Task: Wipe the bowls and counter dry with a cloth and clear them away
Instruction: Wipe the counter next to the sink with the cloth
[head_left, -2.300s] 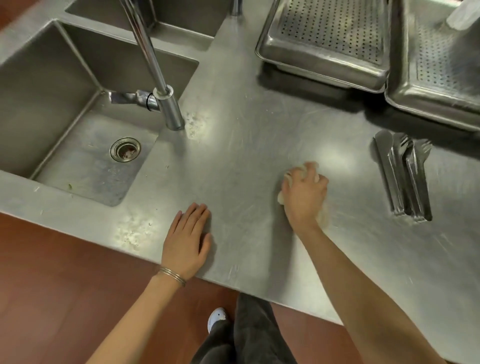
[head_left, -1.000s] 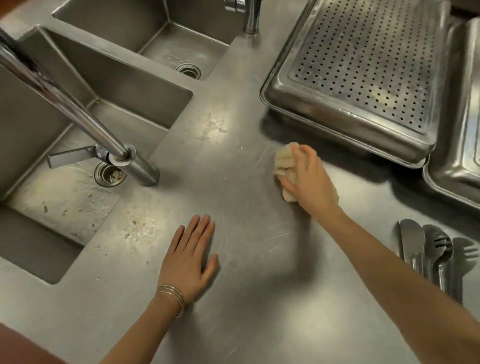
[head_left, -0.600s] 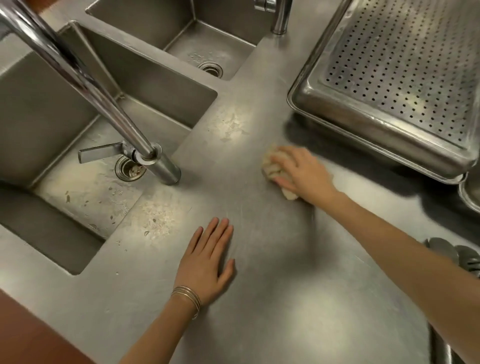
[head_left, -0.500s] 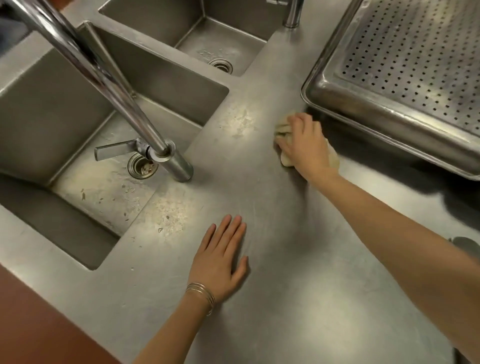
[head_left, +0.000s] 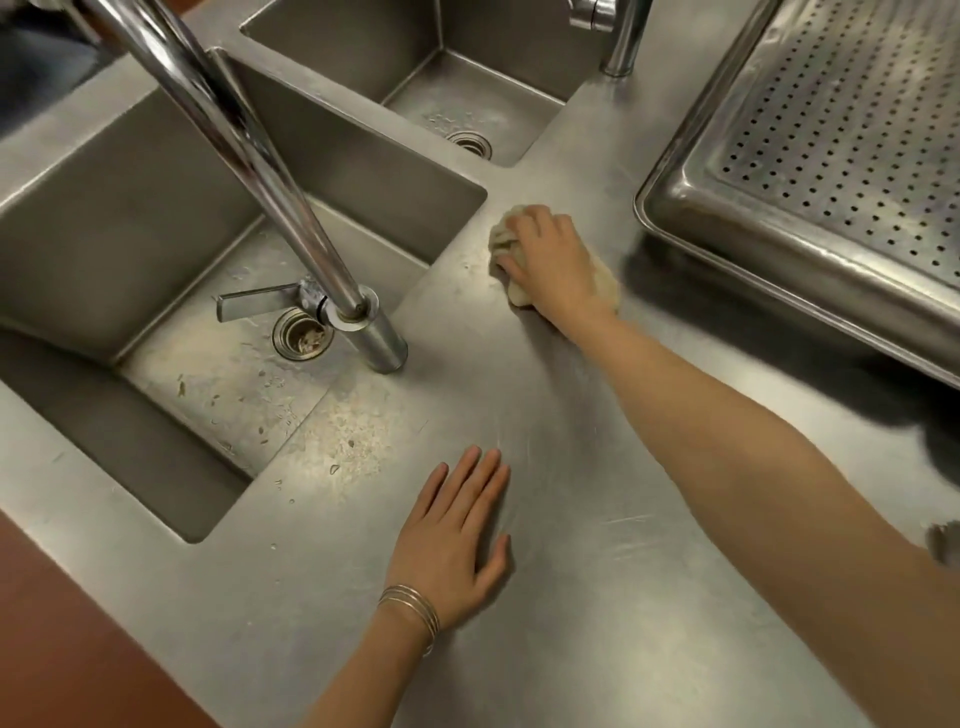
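Note:
My right hand (head_left: 553, 260) presses a crumpled beige cloth (head_left: 503, 236) onto the steel counter (head_left: 597, 545), close to the corner between the two sinks. Most of the cloth is hidden under the hand; its edges show at the fingertips and by the wrist. My left hand (head_left: 452, 540) lies flat on the counter near the front edge, fingers spread, holding nothing. Thin bangles circle its wrist. No bowls are in view.
A large sink (head_left: 156, 249) with a tall tap (head_left: 270, 171) lies to the left, a smaller sink (head_left: 467, 104) behind it. A perforated steel tray (head_left: 675, 208) stands at the back right. A whitish stain (head_left: 348, 436) marks the counter beside the sink.
My right hand has slid the cloth away from me and leftward, from mid-counter to the corner by the sinks. The left hand has stayed flat. The view has shifted, hiding the cutlery.

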